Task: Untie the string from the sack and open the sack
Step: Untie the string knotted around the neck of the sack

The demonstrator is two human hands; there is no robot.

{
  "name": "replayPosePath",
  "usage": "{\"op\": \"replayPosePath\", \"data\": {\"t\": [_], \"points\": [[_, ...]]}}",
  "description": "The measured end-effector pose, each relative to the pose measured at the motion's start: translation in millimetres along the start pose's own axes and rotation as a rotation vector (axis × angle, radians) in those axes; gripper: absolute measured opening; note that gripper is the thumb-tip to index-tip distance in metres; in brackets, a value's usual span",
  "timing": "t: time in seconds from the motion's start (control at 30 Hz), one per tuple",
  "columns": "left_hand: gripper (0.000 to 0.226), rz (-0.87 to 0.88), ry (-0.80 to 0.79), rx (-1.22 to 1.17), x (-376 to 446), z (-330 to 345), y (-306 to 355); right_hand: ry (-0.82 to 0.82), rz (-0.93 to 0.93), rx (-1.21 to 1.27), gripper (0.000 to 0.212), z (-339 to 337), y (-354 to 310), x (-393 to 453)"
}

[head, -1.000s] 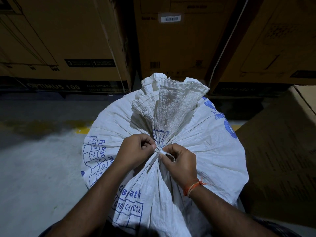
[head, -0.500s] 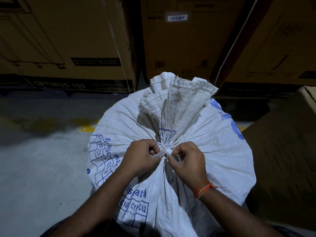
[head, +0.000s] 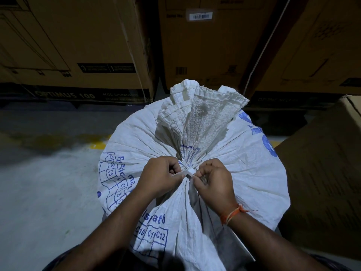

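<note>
A full white woven sack [head: 244, 173] with blue print stands in front of me. Its neck is gathered and bound by a white string [head: 188, 172] with a knot in the middle. Above the knot the sack's mouth [head: 201, 118] fans out in pleats. My left hand [head: 160, 178] pinches the string's left end beside the knot. My right hand [head: 213, 182], with an orange thread on its wrist, pinches the string on the knot's right side. Both hands touch the neck; the string's far side is hidden behind the gathered cloth.
Tall cardboard boxes [head: 211, 45] stand in a row right behind the sack. Another brown box [head: 322, 182] sits close on the right. The grey concrete floor [head: 45, 192] with a yellow mark [head: 95, 145] lies to the left.
The small loop seen by my right fingers a second ago is gone. Both hands have closed in on the knot, and the view has shifted a little.
</note>
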State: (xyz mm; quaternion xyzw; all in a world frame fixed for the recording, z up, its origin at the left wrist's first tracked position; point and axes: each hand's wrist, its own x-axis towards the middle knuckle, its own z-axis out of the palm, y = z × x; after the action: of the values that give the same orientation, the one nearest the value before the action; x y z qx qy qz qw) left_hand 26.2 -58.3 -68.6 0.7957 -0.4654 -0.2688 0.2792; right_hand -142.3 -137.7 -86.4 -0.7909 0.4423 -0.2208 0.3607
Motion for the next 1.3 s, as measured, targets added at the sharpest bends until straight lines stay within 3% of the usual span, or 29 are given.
{"op": "replayPosePath", "data": {"t": [0.43,0.6,0.7,1.13,1.3], "points": [[0.022,-0.023,-0.028,-0.017,1,-3,2,-0.088,-0.023,0.018,0.021,-15,3,-3],[0.023,-0.028,-0.026,-0.027,1,-3,1,-0.125,-0.03,0.017,0.014,-16,1,-1],[0.023,-0.027,-0.027,-0.022,1,-4,1,-0.123,-0.026,-0.007,0.008,-15,2,0],[0.021,-0.044,-0.029,-0.029,1,-3,1,-0.078,-0.017,-0.065,0.014,-10,2,4],[0.018,-0.075,-0.032,0.009,0,-7,6,-0.193,-0.098,-0.09,0.008,-31,4,-5]]}}
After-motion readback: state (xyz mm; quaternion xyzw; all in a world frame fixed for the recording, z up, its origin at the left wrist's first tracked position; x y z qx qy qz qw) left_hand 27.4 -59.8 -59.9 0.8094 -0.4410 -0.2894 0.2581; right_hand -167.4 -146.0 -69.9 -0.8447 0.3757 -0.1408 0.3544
